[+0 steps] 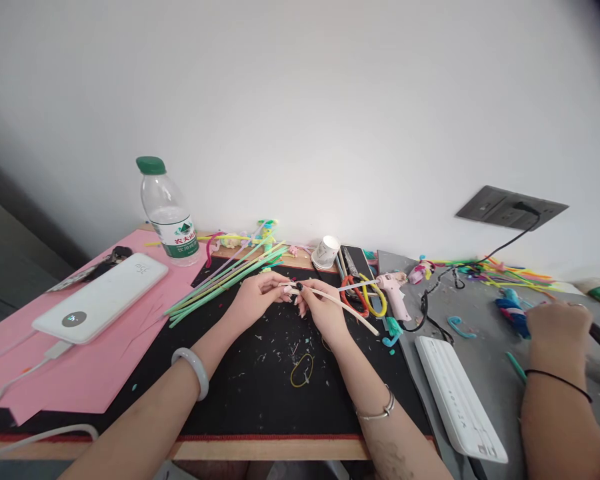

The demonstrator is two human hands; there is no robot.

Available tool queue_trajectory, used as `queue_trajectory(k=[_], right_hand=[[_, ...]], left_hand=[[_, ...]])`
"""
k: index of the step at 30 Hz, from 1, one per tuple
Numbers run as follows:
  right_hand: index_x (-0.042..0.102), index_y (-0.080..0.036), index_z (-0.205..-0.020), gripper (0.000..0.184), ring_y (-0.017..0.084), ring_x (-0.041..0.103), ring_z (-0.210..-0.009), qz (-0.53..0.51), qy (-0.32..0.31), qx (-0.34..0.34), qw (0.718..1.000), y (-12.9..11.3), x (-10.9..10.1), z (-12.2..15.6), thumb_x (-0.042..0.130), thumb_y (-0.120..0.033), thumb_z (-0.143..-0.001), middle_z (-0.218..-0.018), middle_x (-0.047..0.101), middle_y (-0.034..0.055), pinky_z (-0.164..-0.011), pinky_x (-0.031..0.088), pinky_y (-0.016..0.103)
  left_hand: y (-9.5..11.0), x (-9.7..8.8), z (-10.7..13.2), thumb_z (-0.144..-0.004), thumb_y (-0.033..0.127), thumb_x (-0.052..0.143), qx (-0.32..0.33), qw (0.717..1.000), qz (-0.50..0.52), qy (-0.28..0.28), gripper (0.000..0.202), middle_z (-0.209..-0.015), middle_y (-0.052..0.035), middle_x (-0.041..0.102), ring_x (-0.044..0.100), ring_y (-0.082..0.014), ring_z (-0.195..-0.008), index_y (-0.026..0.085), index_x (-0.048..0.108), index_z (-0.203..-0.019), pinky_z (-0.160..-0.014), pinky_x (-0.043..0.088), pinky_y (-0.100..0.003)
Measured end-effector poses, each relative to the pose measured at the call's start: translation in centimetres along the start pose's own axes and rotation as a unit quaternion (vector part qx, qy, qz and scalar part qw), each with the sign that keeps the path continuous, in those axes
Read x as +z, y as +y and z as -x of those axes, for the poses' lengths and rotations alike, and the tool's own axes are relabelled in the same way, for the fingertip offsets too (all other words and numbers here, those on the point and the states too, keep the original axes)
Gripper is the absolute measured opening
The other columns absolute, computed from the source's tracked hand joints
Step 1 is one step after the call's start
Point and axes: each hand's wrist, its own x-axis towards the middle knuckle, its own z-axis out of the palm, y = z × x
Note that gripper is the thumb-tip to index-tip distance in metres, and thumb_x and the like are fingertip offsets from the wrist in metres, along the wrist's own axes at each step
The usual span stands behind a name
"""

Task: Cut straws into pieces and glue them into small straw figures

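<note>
Pale pipe cleaner (359,317), pinched in left hand (260,297) and right hand (325,315), long axis oblique, free end pointing near-right.

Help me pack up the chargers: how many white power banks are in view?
2 in plain view: the left power bank on the pink sheet, the right power bank on the grey surface.

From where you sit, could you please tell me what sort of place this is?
It looks like a craft table against a wall, perhaps a shared one: a bunch of thin green stems, orange-handled scissors and a pale pink glue gun lie on it.
</note>
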Motion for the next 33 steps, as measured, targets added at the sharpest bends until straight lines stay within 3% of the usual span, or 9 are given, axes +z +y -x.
queue_trajectory(k=[7, 11, 13, 16, 18, 21, 29, 33], right_hand=[[0.057, -0.015, -0.077, 0.017, 0.007, 0.045, -0.037, -0.004, -0.008, -0.001, 1.000, -0.4, 0.5, 0.3, 0.053, -0.031, -0.077, -0.054, 0.056, -0.0017, -0.037, 0.037, 0.019], [0.055, -0.015, -0.070, 0.021, 0.006, 0.044, -0.038, 0.014, 0.009, -0.029, 0.999, -0.5, 0.5, 0.5, 0.053, -0.034, -0.078, -0.054, 0.055, -0.0014, -0.038, 0.035, 0.019], [0.054, -0.015, -0.066, 0.024, 0.006, 0.043, -0.040, 0.019, 0.033, -0.048, 0.998, -0.6, 0.3, 0.5, 0.052, -0.036, -0.080, -0.054, 0.053, -0.0015, -0.039, 0.034, 0.019], [0.050, -0.016, -0.062, 0.029, 0.006, 0.039, -0.039, 0.020, 0.074, -0.066, 0.995, -0.6, -0.2, 0.5, 0.050, -0.037, -0.082, -0.051, 0.049, -0.0027, -0.038, 0.029, 0.019], [0.049, -0.016, -0.061, 0.030, 0.006, 0.037, -0.040, 0.037, 0.103, -0.075, 0.991, -0.6, -0.4, 0.5, 0.049, -0.037, -0.082, -0.050, 0.046, -0.0034, -0.039, 0.027, 0.020], [0.050, -0.016, -0.060, 0.030, 0.007, 0.038, -0.044, 0.071, 0.128, -0.087, 0.985, -0.5, -0.5, 0.5, 0.050, -0.037, -0.082, -0.049, 0.044, -0.0036, -0.043, 0.029, 0.021], [0.046, -0.017, -0.058, 0.035, 0.006, 0.036, -0.038, 0.044, 0.149, -0.064, 0.986, -0.8, -0.3, 0.5, 0.049, -0.044, -0.081, -0.050, 0.047, -0.0029, -0.037, 0.026, 0.020], [0.047, -0.017, -0.059, 0.036, 0.006, 0.036, -0.037, 0.039, 0.157, -0.061, 0.985, -0.7, -0.5, 0.4, 0.050, -0.045, -0.081, -0.049, 0.047, -0.0032, -0.037, 0.027, 0.020]], left_hand=[[0.5, 0.5, 0.3, -0.067, 0.033, 0.068, -0.043, 0.993, 0.103, 0.047, 0.027, -0.083, -0.0063, 0.068, 0.064, -0.0163, -0.074, 0.015, 0.062, -0.087, -0.075, 0.051, -0.031], [0.7, 0.3, 0.4, -0.070, 0.032, 0.066, -0.038, 0.990, 0.133, 0.041, 0.026, -0.073, -0.0012, 0.064, 0.060, -0.0113, -0.065, 0.017, 0.059, -0.089, -0.066, 0.049, -0.024], [0.9, 0.2, 0.5, -0.071, 0.033, 0.065, -0.049, 0.990, 0.130, 0.010, 0.027, -0.066, 0.0017, 0.059, 0.058, -0.0103, -0.059, 0.018, 0.057, -0.092, -0.060, 0.048, -0.023], [1.2, 0.3, 0.6, -0.072, 0.033, 0.063, -0.088, 0.986, 0.116, -0.079, 0.030, -0.062, 0.0029, 0.055, 0.057, -0.0107, -0.054, 0.019, 0.053, -0.096, -0.054, 0.046, -0.023], [1.3, 0.5, 0.8, -0.072, 0.032, 0.062, -0.098, 0.982, 0.088, -0.137, 0.026, -0.059, 0.0034, 0.054, 0.054, -0.0094, -0.047, 0.018, 0.052, -0.091, -0.047, 0.041, -0.020], [1.2, 0.6, 0.8, -0.072, 0.030, 0.062, -0.079, 0.983, 0.032, -0.163, 0.018, -0.053, 0.0037, 0.053, 0.047, -0.0068, -0.040, 0.016, 0.051, -0.078, -0.041, 0.034, -0.018], [0.8, 0.3, 0.4, -0.067, 0.025, 0.065, -0.002, 0.998, -0.027, -0.065, 0.015, -0.070, -0.0031, 0.063, 0.055, -0.0126, -0.059, 0.016, 0.065, -0.078, -0.060, 0.046, -0.026], [0.6, 0.2, 0.4, -0.067, 0.025, 0.064, 0.032, 0.995, -0.082, -0.040, 0.012, -0.067, -0.0022, 0.064, 0.055, -0.0135, -0.058, 0.019, 0.069, -0.076, -0.058, 0.044, -0.024]])
